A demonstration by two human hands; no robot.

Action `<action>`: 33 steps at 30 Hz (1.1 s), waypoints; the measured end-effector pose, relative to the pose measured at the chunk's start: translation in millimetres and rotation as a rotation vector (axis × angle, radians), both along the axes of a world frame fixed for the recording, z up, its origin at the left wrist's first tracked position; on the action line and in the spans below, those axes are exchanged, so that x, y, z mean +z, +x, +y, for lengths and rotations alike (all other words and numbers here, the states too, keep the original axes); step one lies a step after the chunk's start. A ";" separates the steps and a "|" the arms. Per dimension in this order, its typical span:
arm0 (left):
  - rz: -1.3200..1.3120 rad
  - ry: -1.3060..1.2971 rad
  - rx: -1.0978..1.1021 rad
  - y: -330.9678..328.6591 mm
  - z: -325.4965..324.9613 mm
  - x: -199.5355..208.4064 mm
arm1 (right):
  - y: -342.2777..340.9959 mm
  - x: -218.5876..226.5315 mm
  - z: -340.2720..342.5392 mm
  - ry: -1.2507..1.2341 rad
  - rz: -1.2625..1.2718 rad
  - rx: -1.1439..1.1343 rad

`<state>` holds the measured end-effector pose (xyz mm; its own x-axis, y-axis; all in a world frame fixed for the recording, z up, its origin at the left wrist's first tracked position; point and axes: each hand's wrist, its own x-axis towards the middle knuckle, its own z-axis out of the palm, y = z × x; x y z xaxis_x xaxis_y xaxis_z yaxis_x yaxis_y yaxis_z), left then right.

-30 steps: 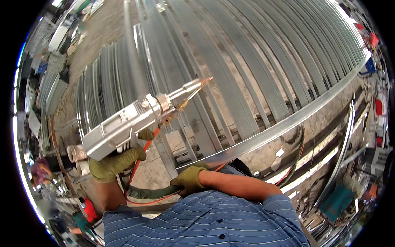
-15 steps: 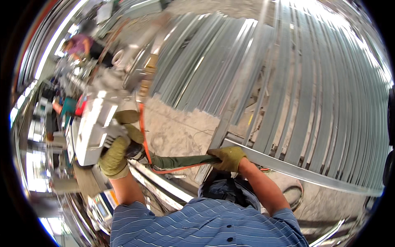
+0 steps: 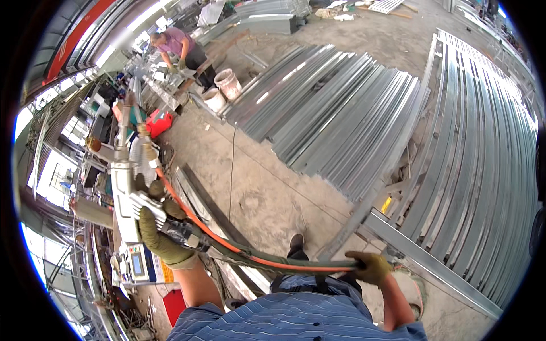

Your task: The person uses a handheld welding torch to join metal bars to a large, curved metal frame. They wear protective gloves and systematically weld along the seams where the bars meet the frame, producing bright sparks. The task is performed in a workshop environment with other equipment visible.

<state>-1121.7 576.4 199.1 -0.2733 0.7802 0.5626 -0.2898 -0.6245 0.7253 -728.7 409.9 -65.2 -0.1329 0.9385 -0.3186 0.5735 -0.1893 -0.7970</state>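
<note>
My left hand (image 3: 156, 236), in an olive glove, grips the handle of a white and silver handheld welding gun (image 3: 126, 179) whose nozzle points up toward the far left. An orange hose and dark sleeved cable (image 3: 256, 260) run from the gun across my front. My right hand (image 3: 371, 267), also gloved, holds that hose bundle near my waist, just above a long grey metal channel (image 3: 432, 264) lying on the concrete floor.
Stacks of galvanised metal channels (image 3: 335, 113) cover the floor ahead and to the right (image 3: 483, 148). Another person (image 3: 182, 48) bends over a bench at the far left, beside two white buckets (image 3: 227, 85). A welding machine with a panel (image 3: 139, 264) stands at my lower left.
The view has swung left and away from the channel stack. My left hand has raised the gun so its nozzle points upward, and my right hand stays closed on the hose.
</note>
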 end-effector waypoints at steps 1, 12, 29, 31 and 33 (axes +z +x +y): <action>-0.029 -0.047 -0.011 -2.2 15.0 -0.9 | -6.9 -3.7 -8.1 -0.018 0.060 -0.051; 0.024 -0.134 -0.471 -29.5 203.8 -2.5 | -189.0 36.6 6.0 -0.194 0.377 -0.554; 0.416 0.001 -0.952 227.1 330.8 100.2 | -190.9 51.2 127.3 0.003 0.550 -0.603; 0.566 -0.186 -1.104 286.1 291.4 66.9 | -182.9 59.1 118.4 0.034 0.520 -0.615; 0.740 -0.301 -1.189 326.5 272.0 30.2 | -189.0 45.1 117.4 0.129 0.406 -0.630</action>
<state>-795.1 848.4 229.3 0.8930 0.4461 0.0595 -0.0257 -0.0815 0.9963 -917.7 527.3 -20.1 0.3569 0.9023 -0.2419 0.0452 -0.2753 -0.9603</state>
